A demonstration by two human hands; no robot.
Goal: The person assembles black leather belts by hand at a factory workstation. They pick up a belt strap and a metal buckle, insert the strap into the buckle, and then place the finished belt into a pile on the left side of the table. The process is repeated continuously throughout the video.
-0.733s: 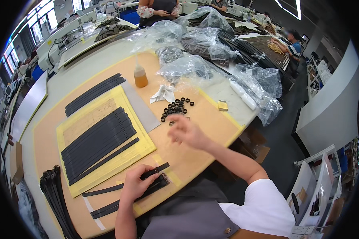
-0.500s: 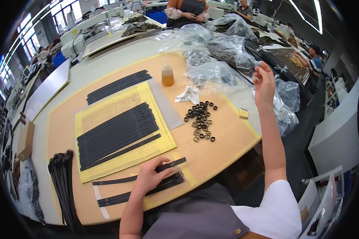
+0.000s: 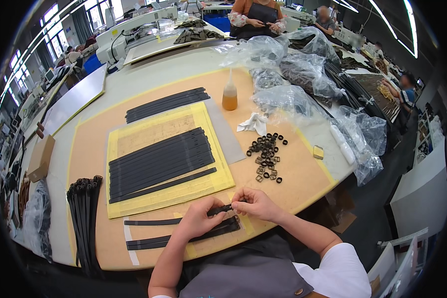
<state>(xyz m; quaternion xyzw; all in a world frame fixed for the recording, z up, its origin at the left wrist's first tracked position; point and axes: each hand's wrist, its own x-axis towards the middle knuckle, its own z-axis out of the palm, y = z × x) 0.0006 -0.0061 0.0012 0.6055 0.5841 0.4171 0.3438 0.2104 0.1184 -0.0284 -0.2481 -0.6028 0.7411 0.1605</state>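
Note:
A black strap [image 3: 154, 222] lies near the table's front edge, its right end raised between my two hands. My left hand [image 3: 202, 216] grips it, fingers closed. Beside it my right hand [image 3: 259, 204] pinches the strap's tip; any small part inside those fingers is hidden. Just below lie more black straps [image 3: 154, 243], with a buckle at their right end. A loose pile of black rings and buckles [image 3: 266, 155] sits beyond my right hand. Further left, a row of flat black straps [image 3: 159, 166] rests on a yellow-edged board [image 3: 149, 131].
Buckled straps hang in a bundle [image 3: 85, 213] over the left front edge. A squeeze bottle of amber liquid [image 3: 230, 99], a crumpled white cloth [image 3: 253, 123] and a small yellowish block [image 3: 318, 152] stand about. Plastic-wrapped goods [image 3: 298, 102] crowd the right. Other people sit or stand beyond.
My right hand has come down from its raised place at the right to the strap's end beside my left hand. My left hand keeps its hold. The view has shifted slightly.

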